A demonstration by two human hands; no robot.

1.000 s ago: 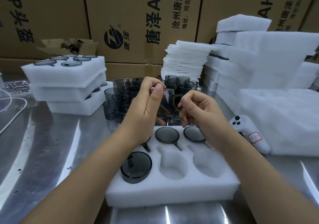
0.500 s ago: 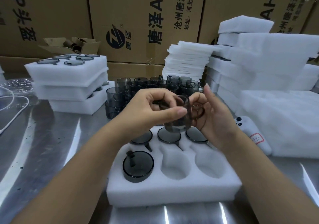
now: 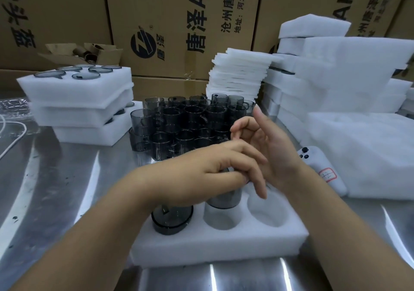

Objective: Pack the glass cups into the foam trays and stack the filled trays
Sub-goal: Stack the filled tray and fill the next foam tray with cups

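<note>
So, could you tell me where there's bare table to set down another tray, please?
Free: steel table left of the foam tray, in front of the filled-tray stack. Crowded: loose glass cups behind, controller and foam blocks right.

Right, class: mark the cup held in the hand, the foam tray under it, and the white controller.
Held cup (image 3: 224,197): head view, its grey side wall below the fingers.
Foam tray (image 3: 219,246): head view, its front wall.
White controller (image 3: 313,164): head view, its top face.

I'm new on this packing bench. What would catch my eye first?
At centre, the left hand holds a grey cup over the middle front pocket of the foam tray, the right hand open beside it. Behind them stands a dark cluster of loose cups; filled trays are stacked at left.
</note>
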